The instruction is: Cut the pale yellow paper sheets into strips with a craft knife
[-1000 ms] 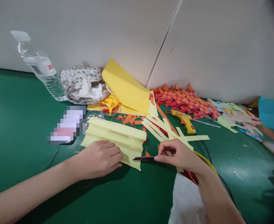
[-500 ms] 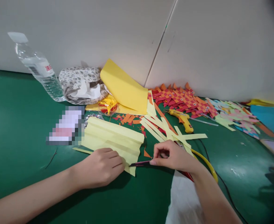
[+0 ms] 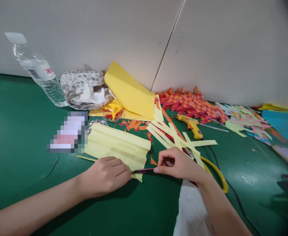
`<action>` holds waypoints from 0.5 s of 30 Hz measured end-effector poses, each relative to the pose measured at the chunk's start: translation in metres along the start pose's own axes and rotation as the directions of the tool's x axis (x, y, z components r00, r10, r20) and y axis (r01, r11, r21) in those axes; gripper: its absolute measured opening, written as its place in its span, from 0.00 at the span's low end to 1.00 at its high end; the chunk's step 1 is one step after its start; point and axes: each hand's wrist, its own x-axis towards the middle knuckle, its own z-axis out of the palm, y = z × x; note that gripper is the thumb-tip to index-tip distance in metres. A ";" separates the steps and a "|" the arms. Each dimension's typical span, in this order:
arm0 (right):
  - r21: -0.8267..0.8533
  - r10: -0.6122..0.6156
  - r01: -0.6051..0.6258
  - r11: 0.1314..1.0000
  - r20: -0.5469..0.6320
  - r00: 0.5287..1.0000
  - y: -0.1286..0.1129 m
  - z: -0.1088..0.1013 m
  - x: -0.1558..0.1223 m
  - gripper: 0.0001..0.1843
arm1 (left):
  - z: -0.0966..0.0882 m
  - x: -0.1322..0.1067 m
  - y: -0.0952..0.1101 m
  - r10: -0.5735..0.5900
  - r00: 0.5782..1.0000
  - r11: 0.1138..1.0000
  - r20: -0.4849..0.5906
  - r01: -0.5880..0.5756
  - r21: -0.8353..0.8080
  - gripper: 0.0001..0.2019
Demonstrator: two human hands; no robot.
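Note:
A pale yellow sheet of paper (image 3: pixel 119 139), creased across and with an uneven near edge, lies on the green tabletop. My left hand (image 3: pixel 109 177) is closed over its near edge, fingers curled down so the grip itself is hidden. Between thumb and fingers, my right hand (image 3: pixel 175 164) pinches a slim dark craft knife (image 3: pixel 144 170) with a pinkish streak. The knife's tip lies over the paper's near right corner, close against my left fingertips.
Pale strips (image 3: pixel 175 136) lie over yellow-handled scissors (image 3: pixel 219 170). Behind are a yellow glue gun (image 3: pixel 190 124), red-orange woven paper fish (image 3: pixel 185 103), yellow card (image 3: pixel 131 91), a patterned cloth pouch (image 3: pixel 85 85) and a water bottle (image 3: pixel 39 70). A phone (image 3: pixel 69 131) lies left; white cloth (image 3: pixel 193 209) is nearer.
My right hand has shifted slightly left with the craft knife, whose tip has moved across the paper's corner to my left fingertips. My left hand stays nearly in place.

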 end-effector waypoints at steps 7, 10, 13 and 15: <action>0.019 0.039 -0.040 0.999 0.045 0.998 -0.003 -0.002 -0.002 0.16 | 0.001 -0.001 0.002 0.021 0.999 0.999 0.041 -0.023 0.036 0.05; 0.043 0.058 -0.061 0.997 0.059 0.997 -0.003 -0.004 -0.004 0.16 | 0.000 -0.001 0.002 0.033 0.999 0.998 0.038 -0.035 0.043 0.05; 0.043 0.066 -0.069 0.997 0.067 0.996 -0.002 -0.006 -0.006 0.15 | 0.000 0.000 0.002 0.041 0.999 0.998 0.034 -0.042 0.043 0.05; 0.030 0.069 -0.071 0.997 0.067 0.995 -0.003 -0.007 -0.007 0.15 | 0.000 -0.001 0.001 0.042 0.999 0.998 0.032 -0.044 0.040 0.05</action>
